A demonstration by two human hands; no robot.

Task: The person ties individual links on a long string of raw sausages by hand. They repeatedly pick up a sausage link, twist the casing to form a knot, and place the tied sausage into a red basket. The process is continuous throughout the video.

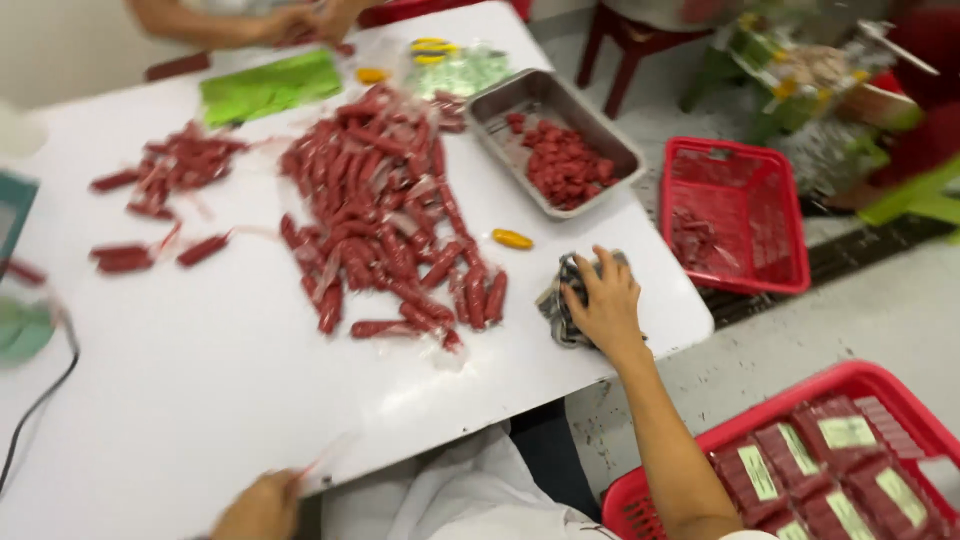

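While right hand (603, 300) presses a crumpled rag (560, 300) on the counter (200, 400), left hand (262, 508) pinches a clear wrapper (325, 462); big sausage pile (385, 215) unsorted, approx. half packed in basket (900, 400).

Right hand (605, 300): centre-right of frame, bare forearm extended from lower right, palm down, fingers spread and curled; left hand (262, 508): bottom edge, lower left, loosely closed, blurred.

Left hand (262, 508) cut off by bottom edge, blurred; whatever it holds can't be made out. Right hand (605, 303) covers most of grey cloth (556, 305). Co-worker's hands (300, 22) cropped at top. Red basket (830, 470) partly out of frame.
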